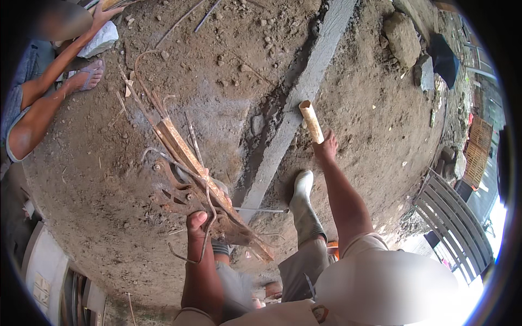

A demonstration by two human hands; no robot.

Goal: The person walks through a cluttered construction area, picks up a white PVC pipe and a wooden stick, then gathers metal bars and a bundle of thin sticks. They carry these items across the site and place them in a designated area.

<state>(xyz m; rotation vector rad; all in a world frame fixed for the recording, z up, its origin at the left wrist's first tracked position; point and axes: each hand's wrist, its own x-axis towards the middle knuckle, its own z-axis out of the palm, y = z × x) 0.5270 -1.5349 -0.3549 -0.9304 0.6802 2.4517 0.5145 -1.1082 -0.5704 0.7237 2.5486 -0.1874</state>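
My left hand (198,221) is closed around a bundle of rusty metal scrap, with its thumb showing at the near side. In that bundle are a long angle iron (182,150), a rusty plate with holes (175,200) and several bent steel rods (209,212). The rest of the left fingers are mostly hidden behind the metal. Out to the right, my right hand (326,148) grips the near end of a short cream-coloured pipe (310,121). The pipe's far end is open and jagged, close beside a grey concrete strip (304,87).
Uneven dirt (375,146) surrounds the strip. Thin rods (207,15) lie at the top. At the upper left, a person's sandalled foot (89,75) is beside a white block (101,39). Rocks (402,39) sit upper right; a grey slatted panel (454,217) stands at right.
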